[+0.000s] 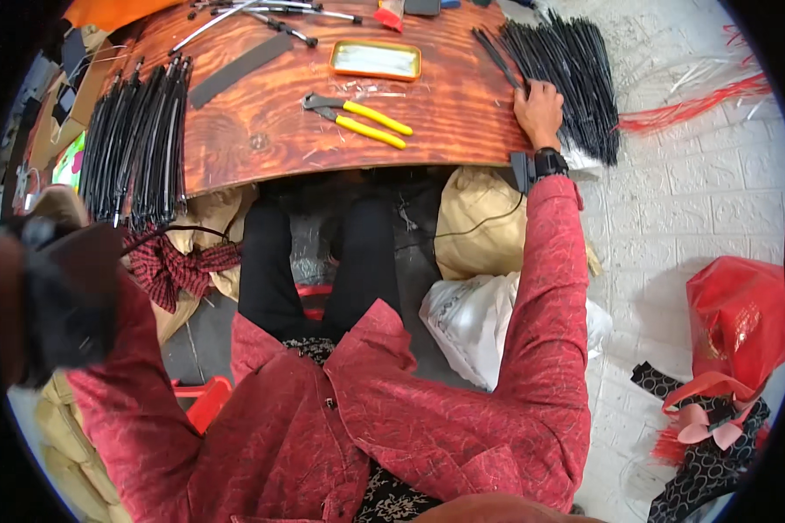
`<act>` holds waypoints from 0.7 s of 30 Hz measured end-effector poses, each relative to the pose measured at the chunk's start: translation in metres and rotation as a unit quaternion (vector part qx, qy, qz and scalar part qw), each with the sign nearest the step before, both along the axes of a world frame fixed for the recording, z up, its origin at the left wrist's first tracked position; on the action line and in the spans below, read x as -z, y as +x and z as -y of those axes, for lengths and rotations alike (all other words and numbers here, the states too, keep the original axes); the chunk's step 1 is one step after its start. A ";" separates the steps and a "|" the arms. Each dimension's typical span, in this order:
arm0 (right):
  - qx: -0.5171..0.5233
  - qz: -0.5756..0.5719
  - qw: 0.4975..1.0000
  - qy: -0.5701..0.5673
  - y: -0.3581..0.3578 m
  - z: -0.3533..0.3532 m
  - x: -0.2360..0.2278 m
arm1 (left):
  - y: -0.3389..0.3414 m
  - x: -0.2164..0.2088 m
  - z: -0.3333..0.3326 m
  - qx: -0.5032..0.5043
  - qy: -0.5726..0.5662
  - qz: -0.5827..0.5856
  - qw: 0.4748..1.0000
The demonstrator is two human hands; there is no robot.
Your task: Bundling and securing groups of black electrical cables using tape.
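My right hand (pixel 539 113) is at the right edge of the wooden table, its fingers closed round the near end of a thin black strip (pixel 495 57). Right beside it lies a thick bundle of thin black strips (pixel 576 83), overhanging the table edge. My left arm is raised at the far left, where a blurred dark device covers most of my left hand (pixel 61 206); its fingers cannot be made out. Close to that hand, a row of long black rods (pixel 139 144) hangs over the table's left edge. Yellow-handled pliers (pixel 358 119) lie mid-table.
A yellow-rimmed tin (pixel 375 60) holds small pale pieces, with slivers scattered near it. A flat dark bar (pixel 240 70) and several silver-black rods (pixel 270 16) lie farther back. Bags stand under the table; a red bag (pixel 741 309) and red strands (pixel 698 106) are on the right.
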State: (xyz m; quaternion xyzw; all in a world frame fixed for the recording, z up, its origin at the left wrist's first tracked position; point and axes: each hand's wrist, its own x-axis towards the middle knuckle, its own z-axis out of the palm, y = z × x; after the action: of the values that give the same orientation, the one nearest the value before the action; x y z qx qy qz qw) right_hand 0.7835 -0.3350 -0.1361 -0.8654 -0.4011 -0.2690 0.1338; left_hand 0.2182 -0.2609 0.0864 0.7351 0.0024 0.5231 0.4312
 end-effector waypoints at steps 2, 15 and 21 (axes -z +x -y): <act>-0.009 0.003 1.000 -0.003 -0.001 -0.016 -0.008 | -0.001 0.004 -0.002 0.009 -0.017 -0.014 1.000; -0.040 0.041 0.998 0.013 0.017 -0.007 0.001 | 0.014 -0.009 -0.059 0.034 0.068 -0.035 0.996; -0.028 0.026 0.999 0.010 -0.002 -0.002 0.003 | 0.025 -0.001 -0.062 0.040 0.072 -0.037 0.996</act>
State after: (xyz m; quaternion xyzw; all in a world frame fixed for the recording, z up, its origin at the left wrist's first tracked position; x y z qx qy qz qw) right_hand 0.7819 -0.3330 -0.1395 -0.8449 -0.4262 -0.2916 0.1394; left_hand 0.2430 -0.1994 0.0871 0.7826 -0.0487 0.4764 0.3979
